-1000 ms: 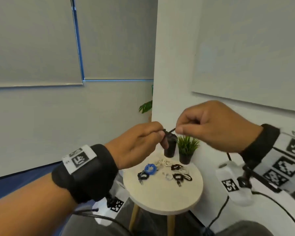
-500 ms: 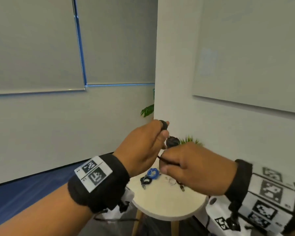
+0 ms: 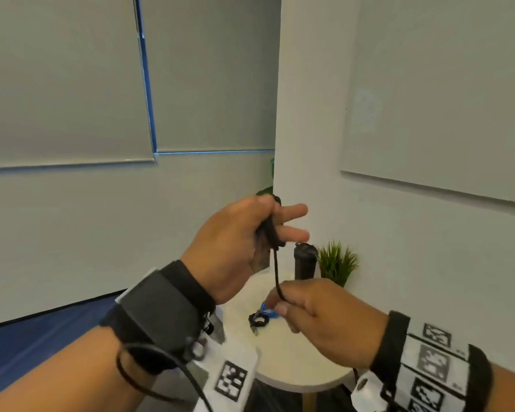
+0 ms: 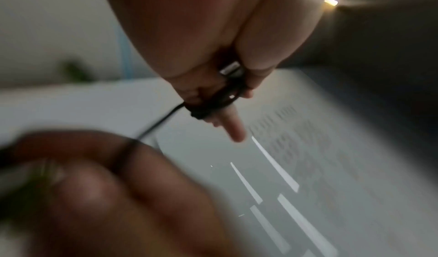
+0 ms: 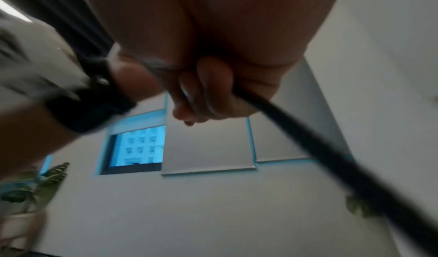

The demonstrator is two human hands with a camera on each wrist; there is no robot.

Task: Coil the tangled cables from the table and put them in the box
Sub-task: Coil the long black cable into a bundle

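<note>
A black cable (image 3: 275, 264) runs taut between my two hands, held up above the round white table (image 3: 298, 370). My left hand (image 3: 244, 242) keeps a coil of that cable wound round its fingers, thumb pressing it, with two fingers (image 3: 295, 210) sticking out straight. The left wrist view shows the black cable (image 4: 213, 99) looped round the fingers and a metal plug (image 4: 229, 69) between them. Lower down, my right hand (image 3: 318, 319) pinches the cable's free length. In the right wrist view the black cable (image 5: 308, 139) leaves my curled fingers (image 5: 206, 90). No box is in view.
On the table lie a black coiled cable (image 3: 257, 320) and a blue coiled cable (image 3: 266, 311), partly behind my right hand. A black cylinder (image 3: 304, 263) and a small potted plant (image 3: 338, 261) stand at its far edge by the white wall.
My right hand has dropped from level with the left to below it, drawing the cable down. My left hand has turned upward and spread two fingers, with more cable wound on it.
</note>
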